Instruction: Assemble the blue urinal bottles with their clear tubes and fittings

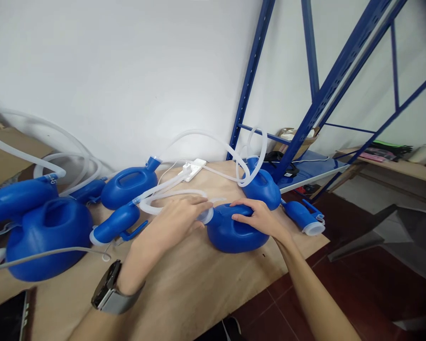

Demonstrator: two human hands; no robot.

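A blue plastic jug with a handle lies on the wooden table near its right edge. My right hand grips the jug's handle from above. My left hand holds the end of a clear flexible hose at the jug's white neck. The hose curls back to the left, toward a blue funnel-shaped piece. A watch sits on my left wrist.
Several more blue jugs lie around: one at back centre, a big one at left, one at right with coiled tubing. A white power strip lies at the back. Blue shelving stands right. A phone lies bottom left.
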